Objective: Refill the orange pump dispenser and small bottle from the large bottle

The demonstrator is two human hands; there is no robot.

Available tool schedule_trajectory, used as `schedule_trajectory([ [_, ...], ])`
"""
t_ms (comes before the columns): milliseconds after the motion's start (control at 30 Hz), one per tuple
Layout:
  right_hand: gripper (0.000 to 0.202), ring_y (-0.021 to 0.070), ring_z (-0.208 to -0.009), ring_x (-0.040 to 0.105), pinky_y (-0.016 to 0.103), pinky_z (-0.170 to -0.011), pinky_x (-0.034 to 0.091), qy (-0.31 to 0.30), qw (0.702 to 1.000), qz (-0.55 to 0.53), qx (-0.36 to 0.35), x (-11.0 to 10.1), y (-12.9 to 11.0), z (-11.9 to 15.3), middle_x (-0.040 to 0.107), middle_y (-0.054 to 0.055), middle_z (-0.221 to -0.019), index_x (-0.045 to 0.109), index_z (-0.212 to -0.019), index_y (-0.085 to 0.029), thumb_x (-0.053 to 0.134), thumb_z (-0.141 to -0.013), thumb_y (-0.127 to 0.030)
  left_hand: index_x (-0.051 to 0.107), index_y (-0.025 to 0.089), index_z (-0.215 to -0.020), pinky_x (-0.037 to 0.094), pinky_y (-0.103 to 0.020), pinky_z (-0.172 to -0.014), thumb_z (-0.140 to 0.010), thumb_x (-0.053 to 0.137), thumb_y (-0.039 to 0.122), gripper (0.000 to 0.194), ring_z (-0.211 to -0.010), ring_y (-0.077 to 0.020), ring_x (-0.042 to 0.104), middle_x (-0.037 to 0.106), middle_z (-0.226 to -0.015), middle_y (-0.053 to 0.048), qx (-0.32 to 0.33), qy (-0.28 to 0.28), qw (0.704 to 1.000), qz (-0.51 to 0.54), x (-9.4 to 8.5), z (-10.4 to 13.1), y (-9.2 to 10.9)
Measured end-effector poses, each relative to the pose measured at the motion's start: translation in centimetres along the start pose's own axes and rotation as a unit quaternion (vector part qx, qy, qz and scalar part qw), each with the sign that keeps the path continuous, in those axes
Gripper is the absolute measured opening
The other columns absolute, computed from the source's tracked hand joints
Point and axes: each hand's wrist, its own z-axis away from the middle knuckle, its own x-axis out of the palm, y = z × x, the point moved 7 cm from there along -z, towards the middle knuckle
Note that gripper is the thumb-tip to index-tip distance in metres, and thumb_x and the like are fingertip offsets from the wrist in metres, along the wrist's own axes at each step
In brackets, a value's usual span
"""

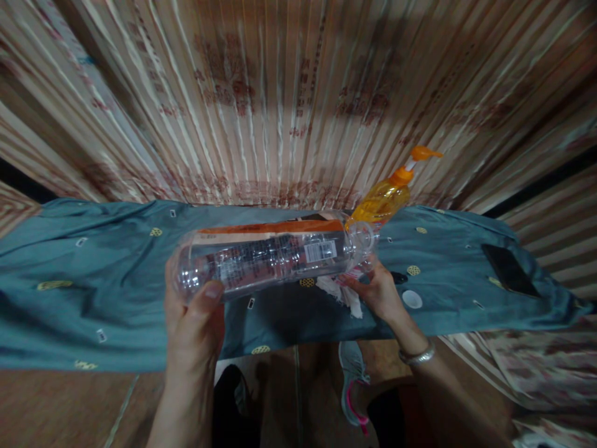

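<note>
The left hand point(196, 317) curls its fingers around the base end of a clear plastic bottle point(275, 261), thumb on the near side, forearm coming up from below. The bottle is held sideways over the cloth-covered worktop point(125, 311), neck pointing right. By the neck, the right hand point(377, 292) pinches a crumpled white cloth point(340, 292), its arm angling in from the lower right (a silver bracelet point(422, 356) rings the wrist); whether its hidden fingertips touch the bottle, I cannot tell. Rightward are an amber pump bottle point(385, 198), a white disc point(412, 299) and a dark flat slab point(509, 269)
</note>
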Motion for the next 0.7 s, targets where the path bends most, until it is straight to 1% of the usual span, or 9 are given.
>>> schedule_trajectory([
  [100, 0.062, 0.0409, -0.114, 0.087, 0.061, -0.108, 0.069, -0.001, 1.000, 0.006, 0.001, 0.1, 0.0, 0.1, 0.092, 0.013, -0.125, 0.080, -0.124, -0.028, 0.097, -0.079, -0.067, 0.085, 0.034, -0.126, 0.063, -0.070, -0.117, -0.058, 0.111, 0.063, 0.078, -0.123, -0.0414, 0.077, 0.081, -0.130, -0.008, -0.007, 0.004, 1.000, -0.003, -0.1, 0.0, -0.1],
  [267, 0.066, 0.0419, -0.114, 0.087, 0.061, -0.108, 0.069, 0.002, 1.000, 0.020, -0.009, 0.0, -0.5, 0.0, 0.091, 0.015, -0.127, 0.080, -0.126, -0.027, 0.095, -0.079, -0.071, 0.086, 0.034, -0.122, 0.058, -0.072, -0.123, -0.053, 0.112, 0.064, 0.079, -0.125, -0.0422, 0.077, 0.082, -0.129, -0.007, -0.012, 0.020, 1.000, -0.001, -0.5, -0.2, -0.3],
  [433, 0.067, 0.0417, -0.108, 0.088, 0.058, -0.100, 0.070, 0.001, 0.999, 0.040, -0.005, -0.1, -0.9, 0.0, 0.092, 0.016, -0.122, 0.079, -0.121, -0.026, 0.094, -0.079, -0.076, 0.086, 0.036, -0.122, 0.060, -0.071, -0.122, -0.061, 0.110, 0.062, 0.071, -0.121, -0.0398, 0.079, 0.083, -0.127, -0.005, -0.006, -0.001, 1.000, -0.008, -0.7, -0.2, -0.6],
  [567, 0.072, 0.0420, -0.108, 0.088, 0.057, -0.098, 0.071, -0.001, 0.999, 0.040, -0.003, -0.1, -1.0, 0.0, 0.092, 0.016, -0.121, 0.079, -0.123, -0.026, 0.093, -0.078, -0.081, 0.085, 0.037, -0.126, 0.063, -0.070, -0.118, -0.066, 0.109, 0.061, 0.070, -0.122, -0.0402, 0.079, 0.083, -0.128, -0.005, 0.008, -0.021, 1.000, -0.009, -0.2, 0.0, -0.2],
  [633, 0.074, 0.0424, -0.108, 0.088, 0.058, -0.098, 0.071, -0.001, 0.999, 0.040, -0.002, -0.1, -0.9, 0.0, 0.092, 0.016, -0.121, 0.079, -0.124, -0.027, 0.093, -0.078, -0.083, 0.084, 0.036, -0.129, 0.063, -0.070, -0.118, -0.067, 0.108, 0.060, 0.071, -0.125, -0.0413, 0.078, 0.082, -0.131, -0.007, 0.013, -0.020, 1.000, -0.005, 0.1, 0.0, 0.1],
  [700, 0.074, 0.0428, -0.110, 0.087, 0.059, -0.100, 0.071, 0.003, 0.999, 0.042, -0.002, -0.2, -0.9, 0.0, 0.092, 0.015, -0.122, 0.079, -0.123, -0.028, 0.093, -0.077, -0.084, 0.083, 0.034, -0.129, 0.061, -0.070, -0.121, -0.064, 0.109, 0.059, 0.075, -0.129, -0.0428, 0.077, 0.082, -0.133, -0.008, 0.010, -0.007, 1.000, -0.002, 0.1, 0.0, 0.2],
])
